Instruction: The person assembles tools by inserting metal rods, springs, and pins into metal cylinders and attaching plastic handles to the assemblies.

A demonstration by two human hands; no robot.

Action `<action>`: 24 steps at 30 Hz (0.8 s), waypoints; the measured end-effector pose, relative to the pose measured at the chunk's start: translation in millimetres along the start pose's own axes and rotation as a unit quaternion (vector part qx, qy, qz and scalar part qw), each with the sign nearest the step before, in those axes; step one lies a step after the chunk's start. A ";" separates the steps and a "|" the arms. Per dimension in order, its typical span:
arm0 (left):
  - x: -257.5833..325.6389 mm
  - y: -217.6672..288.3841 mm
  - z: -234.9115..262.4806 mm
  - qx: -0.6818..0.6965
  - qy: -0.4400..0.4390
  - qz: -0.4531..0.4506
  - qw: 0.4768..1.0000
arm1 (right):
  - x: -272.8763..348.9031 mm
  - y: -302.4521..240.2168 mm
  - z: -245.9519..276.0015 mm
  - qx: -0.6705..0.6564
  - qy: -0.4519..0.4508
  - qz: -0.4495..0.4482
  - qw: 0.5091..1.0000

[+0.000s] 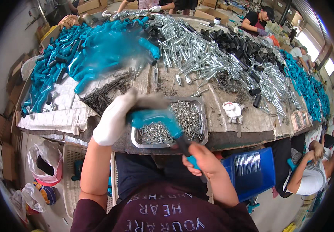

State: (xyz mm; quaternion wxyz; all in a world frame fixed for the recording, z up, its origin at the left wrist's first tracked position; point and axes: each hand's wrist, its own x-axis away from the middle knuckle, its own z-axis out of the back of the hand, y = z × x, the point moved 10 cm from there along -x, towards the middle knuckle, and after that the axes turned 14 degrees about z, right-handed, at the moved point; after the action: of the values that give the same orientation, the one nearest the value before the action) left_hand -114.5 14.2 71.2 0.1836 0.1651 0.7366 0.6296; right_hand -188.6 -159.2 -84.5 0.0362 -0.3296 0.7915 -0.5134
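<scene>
My left hand (112, 118), in a white glove, is closed on the top of a teal plastic handle part (153, 118) and is blurred by motion. My bare right hand (201, 158) grips a tool with a black shaft and teal handle (186, 149), its tip meeting the teal part. Both hands are just above a metal tray (203, 106) full of small silver screws, at the near edge of the table (232, 120).
Heaps of teal handles (64, 63), springs (105, 92), silver tubes (190, 48) and black sleeves (236, 42) cover the table. A white glove (232, 110) lies right of the tray. A blue bin (252, 172) stands below right, a white basket (71, 174) below left. Other people work around the table.
</scene>
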 end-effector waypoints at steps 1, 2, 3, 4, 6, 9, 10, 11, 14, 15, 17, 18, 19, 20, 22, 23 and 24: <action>-7.1 -12.5 10.4 -0.067 0.063 0.065 0.994 | 7.5 -18.2 -8.3 -0.033 -0.007 0.047 0.998; -12.0 -24.5 23.9 -0.132 0.125 0.130 0.975 | 8.9 -12.7 -11.3 -0.030 -0.010 0.046 0.998; -18.5 -15.2 25.7 -0.177 0.130 0.073 0.973 | 20.0 0.2 -40.2 -0.032 -0.095 0.021 0.995; -17.9 -15.0 20.0 -0.170 0.111 0.064 0.977 | 30.8 8.7 -63.5 -0.029 -0.164 -0.001 0.986; -2.0 11.8 6.3 -0.420 0.182 -0.077 0.886 | 7.8 30.4 -40.5 0.193 -0.114 0.030 0.974; -18.3 -8.7 9.0 -0.101 0.169 0.133 0.971 | 0.3 -11.4 7.1 -0.004 0.018 0.063 0.998; -19.0 -11.5 20.6 -0.069 0.174 0.117 0.975 | 11.5 -19.7 6.1 0.007 0.035 0.072 0.997; -26.4 -26.5 28.7 -0.047 0.154 0.150 0.976 | 20.6 -15.9 -20.5 -0.012 -0.059 0.053 0.997; -29.7 -26.3 14.4 -0.086 0.221 0.156 0.959 | 19.7 31.0 -39.4 0.106 -0.123 0.020 0.987; -28.0 -17.3 3.7 -0.101 0.196 0.149 0.964 | 8.5 24.1 -10.9 0.186 -0.056 -0.002 0.981; -31.6 -11.1 5.8 -0.069 0.170 0.127 0.975 | 4.2 -5.1 16.2 0.058 0.007 0.062 0.996; -33.5 -10.1 6.4 -0.038 0.136 0.111 0.984 | 11.5 -27.3 13.2 -0.022 0.007 0.120 0.992; -43.1 -15.7 14.1 -0.088 0.148 0.119 0.978 | 25.2 -31.2 -7.7 -0.050 -0.030 0.105 0.993; -42.3 -19.8 11.6 -0.115 0.135 0.145 0.973 | 31.9 -21.8 -38.3 -0.037 -0.122 0.050 0.991; -34.7 -19.3 15.8 -0.134 0.235 0.131 0.954 | 24.8 19.8 -52.2 0.096 -0.162 0.048 0.981; -34.3 -9.3 -0.6 -0.114 0.196 0.152 0.962 | 5.6 13.8 -20.9 0.243 -0.104 0.202 0.943; -34.1 -10.0 8.5 -0.115 0.206 0.154 0.959 | 0.1 13.7 13.8 0.259 -0.003 0.040 0.965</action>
State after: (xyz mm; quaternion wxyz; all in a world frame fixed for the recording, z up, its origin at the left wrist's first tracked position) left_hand -80.7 3.9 62.2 -0.0537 0.1206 0.6466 0.7513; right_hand -189.9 -166.6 -102.5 0.1435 -0.2788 0.6437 -0.6981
